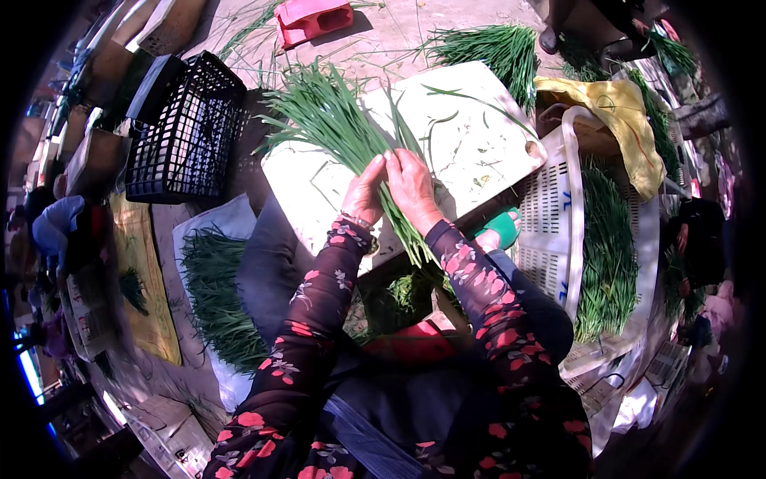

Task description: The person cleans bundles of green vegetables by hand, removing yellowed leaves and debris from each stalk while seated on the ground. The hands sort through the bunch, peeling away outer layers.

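A bunch of garlic chives (335, 123) lies slantwise across my hands, its leafy tips to the upper left and its pale stem ends pointing down between my forearms. My left hand (364, 194) grips the stems from the left side. On the other side, my right hand (413, 185) holds the same stems, the two thumbs almost meeting on top. Beneath is a white board (473, 161) strewn with loose leaves and scraps. A few separate leaves (402, 123) stick up just beyond my right hand.
Left are a black plastic crate (185, 132) and chives (218, 293) on a white sack (233, 383). To the right, a white basket (547, 209) holds more chives (607, 251) beside a yellow sack (622, 114). A red brick (314, 21) lies ahead. Other people work at both sides.
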The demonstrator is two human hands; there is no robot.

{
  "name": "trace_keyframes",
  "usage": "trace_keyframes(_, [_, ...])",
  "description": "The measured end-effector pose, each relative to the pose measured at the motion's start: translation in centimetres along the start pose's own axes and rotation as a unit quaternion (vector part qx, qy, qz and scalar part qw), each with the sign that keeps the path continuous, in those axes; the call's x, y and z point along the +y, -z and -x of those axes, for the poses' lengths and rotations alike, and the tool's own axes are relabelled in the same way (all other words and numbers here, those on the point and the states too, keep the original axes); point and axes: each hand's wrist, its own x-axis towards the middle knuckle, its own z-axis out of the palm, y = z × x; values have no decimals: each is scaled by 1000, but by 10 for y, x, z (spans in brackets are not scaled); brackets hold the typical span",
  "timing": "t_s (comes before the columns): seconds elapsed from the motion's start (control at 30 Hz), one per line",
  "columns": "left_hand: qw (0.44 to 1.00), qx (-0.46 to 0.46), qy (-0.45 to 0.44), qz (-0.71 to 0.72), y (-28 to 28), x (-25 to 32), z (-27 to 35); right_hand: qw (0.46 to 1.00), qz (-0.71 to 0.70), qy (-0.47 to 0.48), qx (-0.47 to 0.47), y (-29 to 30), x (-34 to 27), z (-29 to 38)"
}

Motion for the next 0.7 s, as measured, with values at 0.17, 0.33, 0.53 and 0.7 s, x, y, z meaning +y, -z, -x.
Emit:
trace_keyframes(0.17, [971,-157,-142,-110,-62,48,47,994,-67,78,24,60,-62,-21])
trace_keyframes(0.33, [911,-199,-259,-253,-90,81,47,971,-194,105,-95,105,-128,-49])
trace_keyframes(0.53, [826,-234,-347,-377,-101,91,54,971,-158,108,-146,114,-128,-51])
trace_keyframes(0.7, [480,-172,-598,-619,-67,88,19,980,-31,144,-136,92,-131,-44])
